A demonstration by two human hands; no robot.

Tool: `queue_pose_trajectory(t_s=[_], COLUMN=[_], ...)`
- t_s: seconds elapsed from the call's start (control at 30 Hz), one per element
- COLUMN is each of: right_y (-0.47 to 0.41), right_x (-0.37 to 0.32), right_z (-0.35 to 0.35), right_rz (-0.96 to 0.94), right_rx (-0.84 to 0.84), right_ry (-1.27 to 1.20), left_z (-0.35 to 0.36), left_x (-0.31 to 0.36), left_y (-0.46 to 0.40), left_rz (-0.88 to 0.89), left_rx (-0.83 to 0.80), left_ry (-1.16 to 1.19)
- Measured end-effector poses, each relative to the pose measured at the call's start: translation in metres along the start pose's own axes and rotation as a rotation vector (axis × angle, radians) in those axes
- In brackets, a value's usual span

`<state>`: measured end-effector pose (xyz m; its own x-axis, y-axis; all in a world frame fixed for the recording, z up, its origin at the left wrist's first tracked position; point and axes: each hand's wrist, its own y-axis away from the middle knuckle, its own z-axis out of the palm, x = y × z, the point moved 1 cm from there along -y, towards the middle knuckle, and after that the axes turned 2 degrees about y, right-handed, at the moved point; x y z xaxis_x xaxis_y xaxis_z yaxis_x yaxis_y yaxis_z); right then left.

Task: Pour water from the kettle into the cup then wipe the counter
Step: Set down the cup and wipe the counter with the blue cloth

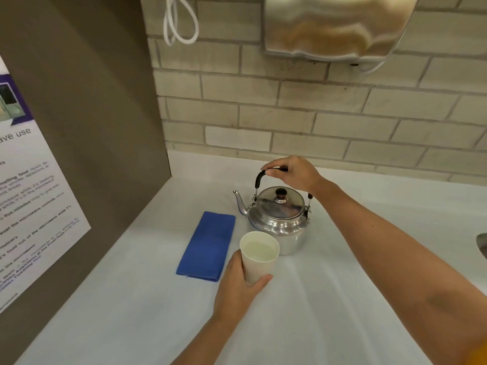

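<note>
Silver kettle [276, 219] stands upright on the white tabletop [342, 299], right hand [292, 172] wrapped around its handle. Just before it, left hand [237, 288] grips a paper cup [259, 256] holding water; blue cloth [208, 246] lies left.

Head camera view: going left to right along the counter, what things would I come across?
Poster on the side panel → blue cloth → paper cup held by the left hand → metal kettle, its handle gripped by the right hand → rim of a sink at the far right edge.
</note>
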<state>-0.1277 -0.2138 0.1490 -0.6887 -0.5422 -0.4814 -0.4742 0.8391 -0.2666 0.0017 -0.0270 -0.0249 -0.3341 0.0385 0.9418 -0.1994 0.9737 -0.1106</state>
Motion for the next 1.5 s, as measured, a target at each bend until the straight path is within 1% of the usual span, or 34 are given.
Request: queue_pose_trajectory(t_s=[0.23,0.37,0.5,0.63,0.73,0.8,0.93,1.07,1.13,1.27,1.4,1.5], right_y=[-0.002,-0.003,-0.001,0.004,0.017,0.032,0.070,0.120,0.147,0.194,0.230,0.250], right_x=[0.007,0.009,0.010,0.007,0.007,0.004,0.001,-0.002,-0.001,-0.001,0.000,-0.002], right_z=[0.002,0.001,0.000,-0.002,-0.003,-0.005,-0.010,-0.001,0.012,0.047,0.077,0.097], right_rz=[0.011,-0.001,-0.021,-0.032,-0.011,0.017,0.097,0.178,0.200,0.232,0.311,0.457], right_rx=[-0.014,-0.005,0.010,-0.039,-0.025,0.001,0.108,0.223,0.218,0.135,0.086,0.108], right_ry=[-0.078,-0.072,-0.029,0.119,0.164,0.198,0.235,0.182,0.179,0.157,0.214,0.263], left_z=[0.000,0.000,0.000,0.000,-0.001,-0.002,-0.005,-0.011,-0.016,-0.032,-0.055,-0.076], left_x=[0.001,0.001,0.002,0.004,0.006,0.009,0.017,0.020,0.019,0.021,0.032,0.041], left_y=[0.000,0.000,-0.001,0.001,0.002,0.003,0.006,0.018,0.030,0.052,0.058,0.038], left_rz=[-0.010,-0.019,-0.019,-0.009,-0.008,-0.008,-0.018,-0.024,-0.022,-0.045,0.064,0.128], left_rx=[0.001,0.001,0.006,0.014,0.018,0.017,-0.013,-0.058,-0.068,-0.110,-0.077,-0.071], left_ry=[-0.018,-0.020,-0.026,-0.034,-0.035,-0.033,-0.039,-0.146,-0.229,-0.354,-0.375,-0.376])
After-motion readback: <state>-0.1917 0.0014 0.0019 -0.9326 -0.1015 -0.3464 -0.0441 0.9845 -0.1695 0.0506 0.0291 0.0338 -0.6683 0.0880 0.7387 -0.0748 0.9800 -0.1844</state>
